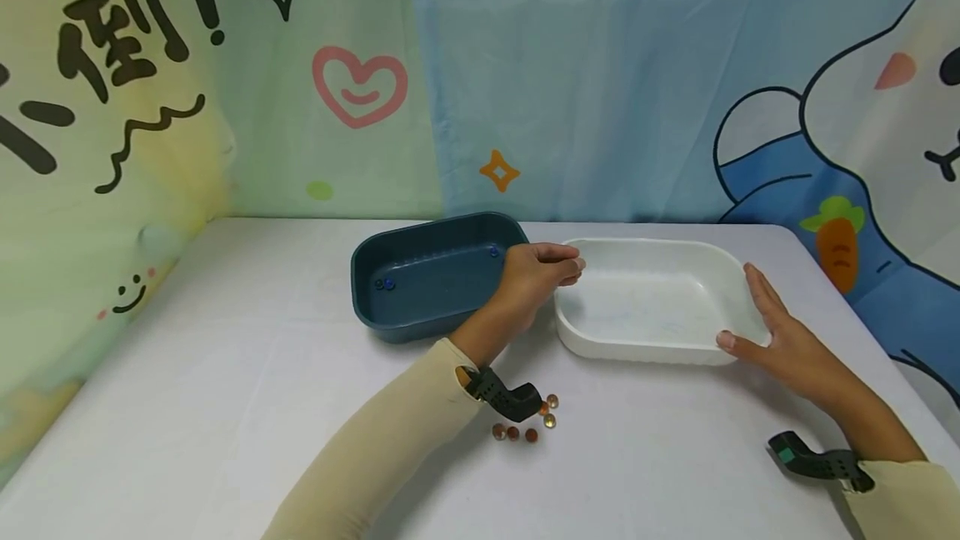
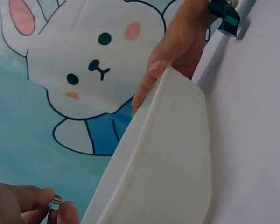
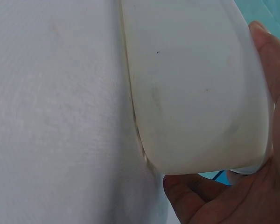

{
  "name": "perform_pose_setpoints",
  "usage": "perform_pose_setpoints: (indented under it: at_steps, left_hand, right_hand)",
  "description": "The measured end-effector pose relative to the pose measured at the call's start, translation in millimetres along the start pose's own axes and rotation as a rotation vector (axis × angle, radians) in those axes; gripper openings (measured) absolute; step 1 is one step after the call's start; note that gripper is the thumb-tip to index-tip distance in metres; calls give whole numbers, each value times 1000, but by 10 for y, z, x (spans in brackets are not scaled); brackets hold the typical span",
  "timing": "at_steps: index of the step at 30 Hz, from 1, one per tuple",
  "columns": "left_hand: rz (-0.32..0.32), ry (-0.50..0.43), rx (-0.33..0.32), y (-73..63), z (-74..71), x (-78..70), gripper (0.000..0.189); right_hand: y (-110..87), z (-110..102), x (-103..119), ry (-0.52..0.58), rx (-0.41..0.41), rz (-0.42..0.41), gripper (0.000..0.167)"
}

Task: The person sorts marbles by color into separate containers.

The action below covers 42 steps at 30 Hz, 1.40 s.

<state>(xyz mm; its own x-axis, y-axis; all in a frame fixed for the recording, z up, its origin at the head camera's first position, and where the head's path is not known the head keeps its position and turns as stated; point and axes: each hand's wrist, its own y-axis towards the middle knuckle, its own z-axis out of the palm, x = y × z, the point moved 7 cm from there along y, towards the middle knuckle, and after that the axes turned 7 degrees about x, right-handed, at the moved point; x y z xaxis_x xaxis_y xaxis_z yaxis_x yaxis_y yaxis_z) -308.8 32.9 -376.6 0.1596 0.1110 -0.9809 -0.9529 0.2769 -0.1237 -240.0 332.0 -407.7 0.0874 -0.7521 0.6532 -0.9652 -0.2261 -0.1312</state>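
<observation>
My left hand (image 1: pixel 534 273) is above the gap between two trays, near the white tray's left rim. Its thumb and fingertips pinch a small shiny glass bead (image 2: pixel 56 201), seen in the left wrist view. At the opposite end, my right hand (image 1: pixel 783 348) grips the white tray (image 1: pixel 652 352), thumb at the front corner and fingers along the right side. The dark blue tray (image 1: pixel 420 327) stands left of it, with a few blue beads (image 1: pixel 389 283) inside. Several amber beads (image 1: pixel 513 433) lie on the table below my left wrist.
Both trays stand on a white-covered table (image 1: pixel 225 407), towards its far edge. A printed cloth backdrop (image 1: pixel 600 90) hangs behind and at the left. Each wrist wears a black strap device (image 1: pixel 510 398).
</observation>
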Motion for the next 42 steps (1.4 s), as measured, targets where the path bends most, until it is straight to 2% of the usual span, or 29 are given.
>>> perform_pose_setpoints:
  at_steps: [8,14,17,23,31,42]
  left_hand:
    - [21,43,-11,-10,15,-15,14]
    - [77,132,9,-26,18,-51,16]
    - [97,116,18,-32,19,-68,15]
    - [86,62,45,-59,-3,-67,13]
    - [76,36,76,-129,-125,-47,13]
    - [86,80,150,-324,-256,-77,17]
  right_hand:
    - [-22,21,-26,-18,4,18,102]
    - [-25,22,-20,-8,2,14,102]
    - [-28,22,-15,1,1,12,101]
    - [-19,32,-16,-1,5,23,102]
    - [-5,19,-4,4,3,17,101]
    - [5,0,-8,6,-1,21,101]
